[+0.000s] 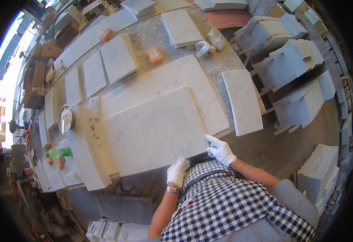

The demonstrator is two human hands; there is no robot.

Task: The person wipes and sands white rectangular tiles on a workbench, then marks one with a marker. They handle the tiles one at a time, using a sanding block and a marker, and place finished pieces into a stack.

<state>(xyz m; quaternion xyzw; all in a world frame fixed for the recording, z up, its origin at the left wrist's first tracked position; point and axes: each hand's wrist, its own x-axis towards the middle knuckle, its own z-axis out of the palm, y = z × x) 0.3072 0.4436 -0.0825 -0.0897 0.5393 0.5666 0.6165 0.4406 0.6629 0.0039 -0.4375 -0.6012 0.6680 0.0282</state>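
Observation:
A pale grey-veined marble tile (186, 128) lies on larger white slabs at the near side of the workbench, with a thin seam along its left. My left hand (177, 172), in a white knit glove, is closed on its near edge beside that seam. At its near right corner, my right hand (221, 151), gloved alike, grips the edge with the index finger stretched along it. The fingers under the tile are hidden. Left of the seam sits another marble piece (138, 139), and a wide slab (206, 94) shows beneath both.
A metal bowl (66, 119) of white paste, a green-tinted bottle (58, 153) and long strips (85, 157) lie left. Farther back are stacked tiles (119, 58), an orange box (154, 55) and crumpled gloves (204, 49). A narrow slab (243, 103) overhangs the right edge; marble stacks (301, 105) stand beyond.

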